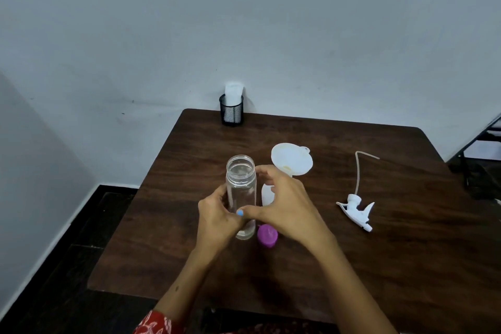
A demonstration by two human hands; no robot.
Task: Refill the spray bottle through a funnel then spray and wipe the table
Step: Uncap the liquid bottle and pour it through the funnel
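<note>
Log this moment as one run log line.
left hand: holds clear bottle | right hand: open beside bottle | funnel: on white spray bottle | spray head: on table

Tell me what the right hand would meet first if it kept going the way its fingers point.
The clear bottle: the right hand points left at it and looks already touching it.

Left hand (217, 215): fingers curled, gripping, forearm angled up from lower left.
Right hand (287, 207): fingers spread, thumb tip meeting the left hand.
</note>
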